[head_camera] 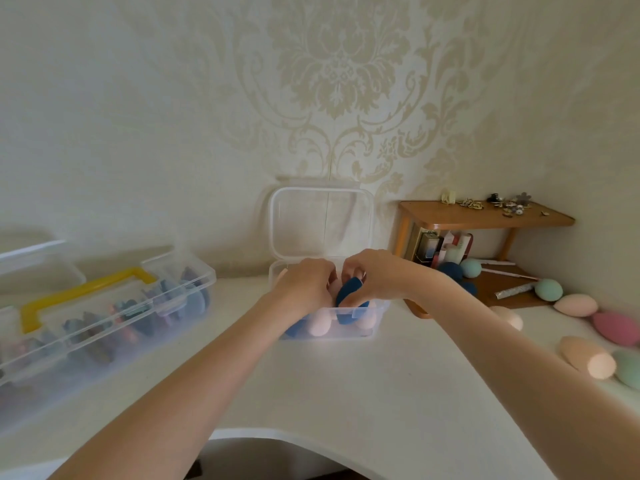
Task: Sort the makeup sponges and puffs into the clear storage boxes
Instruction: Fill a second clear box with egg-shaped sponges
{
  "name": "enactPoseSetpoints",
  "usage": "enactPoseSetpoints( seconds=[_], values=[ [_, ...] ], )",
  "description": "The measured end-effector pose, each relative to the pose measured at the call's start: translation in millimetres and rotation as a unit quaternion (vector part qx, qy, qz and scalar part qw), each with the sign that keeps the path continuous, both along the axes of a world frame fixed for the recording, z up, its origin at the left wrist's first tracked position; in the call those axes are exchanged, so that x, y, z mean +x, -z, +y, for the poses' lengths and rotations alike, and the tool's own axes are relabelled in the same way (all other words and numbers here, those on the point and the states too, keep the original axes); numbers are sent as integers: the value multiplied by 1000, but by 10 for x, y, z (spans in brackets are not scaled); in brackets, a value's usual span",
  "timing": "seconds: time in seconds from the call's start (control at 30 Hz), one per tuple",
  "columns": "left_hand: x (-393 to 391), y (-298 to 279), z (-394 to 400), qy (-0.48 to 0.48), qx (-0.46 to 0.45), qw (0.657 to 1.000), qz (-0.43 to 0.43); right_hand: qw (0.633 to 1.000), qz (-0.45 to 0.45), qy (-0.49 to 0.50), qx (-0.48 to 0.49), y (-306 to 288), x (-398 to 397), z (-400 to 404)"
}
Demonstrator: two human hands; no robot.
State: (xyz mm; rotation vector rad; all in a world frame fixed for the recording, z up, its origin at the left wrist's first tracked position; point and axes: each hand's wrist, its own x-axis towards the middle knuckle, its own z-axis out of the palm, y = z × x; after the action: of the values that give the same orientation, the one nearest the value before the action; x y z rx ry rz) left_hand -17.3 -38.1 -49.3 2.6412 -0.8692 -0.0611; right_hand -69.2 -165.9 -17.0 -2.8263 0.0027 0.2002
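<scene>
- We see both hands meeting over the small clear box (377, 315) at the back middle of the white bench (363, 386).
- Our right hand (375, 273) has its fingers curled round a dark blue sponge (348, 292), holding it upright in the box opening.
- Our left hand (306, 284) is curled at the left side of that same opening, its fingertips beside the blue sponge; whether it grips anything, we cannot tell.
- Inside the box lie pale pink sponges (320, 323) and more blue ones, seen through the front wall.
- The box's lid (320, 223) stands open, leaning back towards the patterned wall.
- To the left sits a long clear case (104, 344) with a yellow handle (83, 292), holding a row of dark, mixed-colour puffs.
- Loose sponges remain on the right of the bench: a peach one (587, 356) nearest us, a mint one (628, 368) touching it, a rose-pink one (616, 327), and a pale pink one (575, 304) further back.
- A small wooden shelf (485, 216) stands in the right corner, with small trinkets on top and bottles, a blue sponge and two mint sponges around its lower level.
</scene>
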Motion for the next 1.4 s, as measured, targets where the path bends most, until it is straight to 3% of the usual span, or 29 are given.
enactPoseSetpoints(
  seconds=[0.2, 0.37, 0.57, 0.73, 0.87, 0.93, 1.0, 1.07, 1.23, 1.33, 1.4],
  values=[
    [11, -47, -18, -11, 22, 1000, -4, 997, 73, -28, 20, -185, -54, -32],
    [-7, -106, -18, 13, 60, 998, 3, 995, 75, -24, -64, 36, 83, 137],
    [42, -126, 53, 33, 100, 994, 27, 995, 73, 1, -62, 132, 148, 204],
    [-36, -188, 36, 44, 85, 995, 29, 995, 68, 6, 66, -160, -31, 11],
    [-69, -233, 77, 26, 0, 1000, 13, 984, -47, 89, 146, -328, -154, -423],
    [-130, -249, 71, 42, -49, 998, -3, 984, -71, 164, 4, -263, -190, -684],
    [-182, -250, 32, 100, -57, 993, 19, 966, -31, 201, -157, -66, -251, -892],
    [-221, -233, -12, 138, -32, 989, 45, 954, 24, 204, -216, 174, -292, -1057],
    [-201, -186, -35, 154, -10, 986, 69, 944, -28, 268, -188, 423, -265, -1139],
    [-201, -183, -29, 158, -11, 984, 79, 951, -57, 230, -199, 310, -263, -1037],
    [-193, -170, -27, 152, -11, 985, 75, 971, -94, 167, -141, 122, -269, -881]
  ],
)
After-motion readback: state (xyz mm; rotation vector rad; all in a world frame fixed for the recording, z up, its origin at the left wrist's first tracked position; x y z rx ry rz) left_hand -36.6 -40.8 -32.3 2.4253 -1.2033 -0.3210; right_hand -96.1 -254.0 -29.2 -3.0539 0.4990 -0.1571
